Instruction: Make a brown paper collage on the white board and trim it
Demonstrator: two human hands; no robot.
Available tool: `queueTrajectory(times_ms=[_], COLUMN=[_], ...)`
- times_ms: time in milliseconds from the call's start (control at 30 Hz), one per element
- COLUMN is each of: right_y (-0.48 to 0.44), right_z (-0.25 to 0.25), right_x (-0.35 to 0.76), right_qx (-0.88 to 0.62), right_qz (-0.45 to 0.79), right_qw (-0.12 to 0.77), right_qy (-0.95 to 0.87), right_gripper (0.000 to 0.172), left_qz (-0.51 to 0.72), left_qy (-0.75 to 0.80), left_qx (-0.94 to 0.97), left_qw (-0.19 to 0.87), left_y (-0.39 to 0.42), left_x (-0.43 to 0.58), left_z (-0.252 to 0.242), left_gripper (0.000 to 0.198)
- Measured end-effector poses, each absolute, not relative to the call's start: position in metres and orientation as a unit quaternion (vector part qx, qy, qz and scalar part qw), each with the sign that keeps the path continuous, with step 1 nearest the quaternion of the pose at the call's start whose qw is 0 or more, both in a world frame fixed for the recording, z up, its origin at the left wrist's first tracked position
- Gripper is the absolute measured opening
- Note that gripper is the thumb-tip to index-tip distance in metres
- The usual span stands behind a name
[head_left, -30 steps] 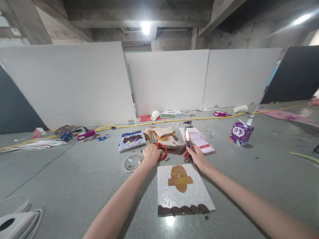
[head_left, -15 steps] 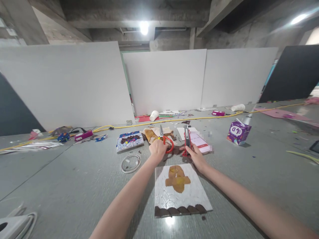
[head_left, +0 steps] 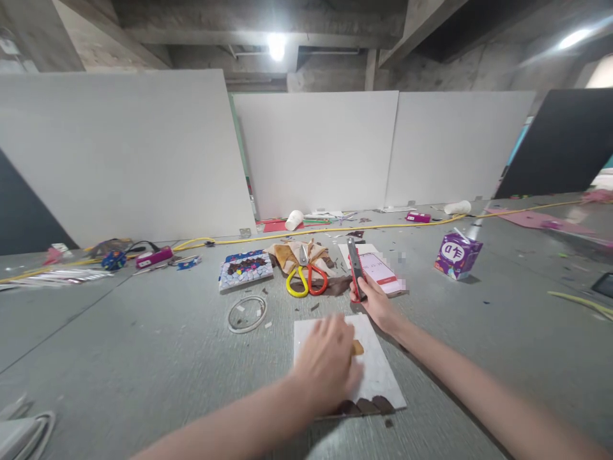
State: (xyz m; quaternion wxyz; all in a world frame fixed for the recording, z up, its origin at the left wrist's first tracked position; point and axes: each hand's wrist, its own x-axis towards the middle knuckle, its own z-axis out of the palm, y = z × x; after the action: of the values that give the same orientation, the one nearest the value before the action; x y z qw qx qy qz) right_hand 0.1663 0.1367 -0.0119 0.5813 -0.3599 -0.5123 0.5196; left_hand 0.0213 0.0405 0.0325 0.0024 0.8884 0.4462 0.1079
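My left hand is over the white board, smeared by motion, so whether its fingers touch it or hold anything cannot be seen. It covers most of the tan patch and part of the dark brown scalloped strip along the near edge. My right hand is closed around a long red-and-black utility knife, its grey end pointing away from me. Scissors with one yellow and one red handle lie beyond the board, blades on crumpled tan and brown scraps.
A phone lies beside my right hand. To the left are a decorated panel and a clear ring. A purple carton stands at right. A yellow cable crosses behind, before white panels.
My left hand has let go of the scissors, which now lie on the floor, and has come back over the white board. The knife in my right hand has tilted and turned slightly.
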Motion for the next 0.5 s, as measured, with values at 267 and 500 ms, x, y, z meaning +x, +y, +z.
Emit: queueTrajectory(times_ms=[267,500], right_y=[0.134,0.129], right_z=[-0.014,-0.010], right_x=[0.166,0.166], right_qx=[-0.350,-0.386], right_qz=[0.544,0.535], right_qw=[0.516,0.481], right_qy=[-0.562,-0.577], right_gripper=[0.032,0.037], left_qz=[0.102,0.114], left_qy=[0.360,0.400], left_qx=[0.924,0.906], left_qw=[0.072,0.082], left_y=[0.003,0.004], left_x=[0.002,0.002], left_z=[0.016,0.014], left_gripper=[0.039,0.034])
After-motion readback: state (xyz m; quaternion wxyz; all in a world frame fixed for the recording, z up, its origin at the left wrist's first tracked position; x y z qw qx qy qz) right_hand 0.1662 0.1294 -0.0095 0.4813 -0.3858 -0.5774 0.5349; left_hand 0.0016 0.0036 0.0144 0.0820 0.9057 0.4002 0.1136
